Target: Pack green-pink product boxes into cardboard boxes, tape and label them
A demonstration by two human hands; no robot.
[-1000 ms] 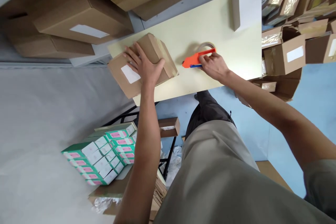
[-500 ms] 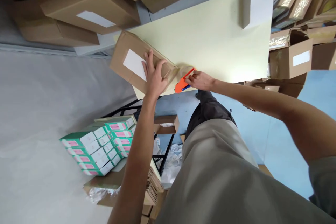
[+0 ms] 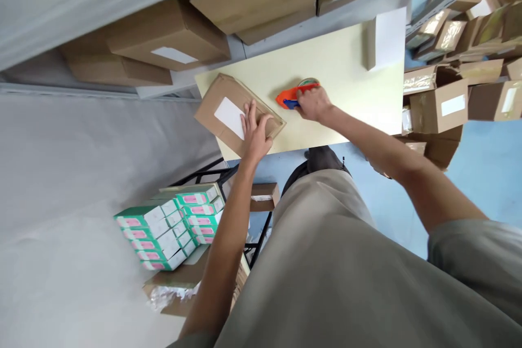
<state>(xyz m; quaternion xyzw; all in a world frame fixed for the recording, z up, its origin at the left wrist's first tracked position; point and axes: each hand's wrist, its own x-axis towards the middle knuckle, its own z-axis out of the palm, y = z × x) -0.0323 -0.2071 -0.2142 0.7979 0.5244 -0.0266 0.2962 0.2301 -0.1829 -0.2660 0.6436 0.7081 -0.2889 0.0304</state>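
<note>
A cardboard box (image 3: pixel 216 92) with a white label (image 3: pixel 229 117) lies at an angle on the left end of the pale tabletop (image 3: pixel 342 54). Fingers apart, my left hand (image 3: pixel 256 133) rests on the box's top beside the label and presses on it without grasping. Just right of the box, my right hand (image 3: pixel 315 103) is wrapped round an orange and blue tape dispenser (image 3: pixel 287 97). A roll of tape shows at the dispenser's far side. My fingers hide part of its handle. The dispenser is apart from the box.
A white box (image 3: pixel 389 38) stands at the table's far right corner. Brown cartons (image 3: pixel 167 38) line the shelf behind. Open cartons (image 3: pixel 438 98) are heaped to the right. Green and white boxes (image 3: pixel 150 234) are stacked low at left, above a carton with plastic wrap.
My right hand has carried the tape dispenser away from the box's near end, further over the table. My left hand stays on the box. The whole view has shifted.
</note>
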